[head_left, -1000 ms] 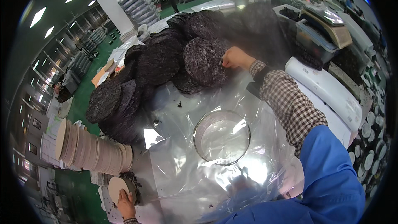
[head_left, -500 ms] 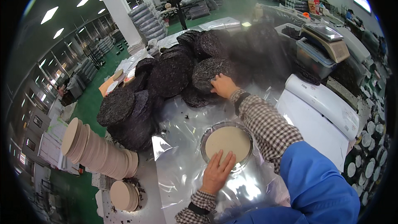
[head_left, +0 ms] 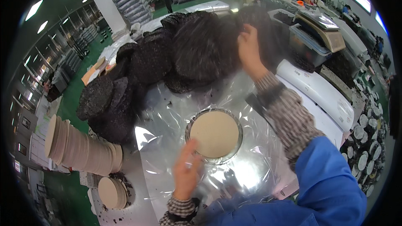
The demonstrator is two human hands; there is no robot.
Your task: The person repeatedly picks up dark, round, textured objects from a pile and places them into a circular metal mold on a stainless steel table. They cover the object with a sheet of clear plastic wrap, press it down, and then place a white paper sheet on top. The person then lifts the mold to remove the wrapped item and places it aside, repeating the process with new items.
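A pale round board disc [head_left: 215,134] lies in a shallow round clear-rimmed tray [head_left: 191,120] on plastic film. Beside the disc's lower left edge is my left hand [head_left: 186,173], blurred, its fingers loosely apart with nothing visible between them. Farther forward, my right hand [head_left: 251,50] is raised at the right side of a large dark round cake [head_left: 205,50] of pressed, leafy-looking material. That cake is streaked by motion. The fingers of this hand are bent and smeared, and whether they grip the cake's edge is unclear.
More dark cakes [head_left: 153,58] are heaped across the back and left. Pale discs stand in a tall leaning stack [head_left: 83,146] and a short stack [head_left: 112,193] at left. A white film roll [head_left: 314,94] lies at right, near a scale [head_left: 320,20] and a plastic bin [head_left: 307,44].
My right hand has moved from the front of a dark cake to its right side, and that cake has shifted. The left hand has come off the pale disc, toward the left. The view has shifted too.
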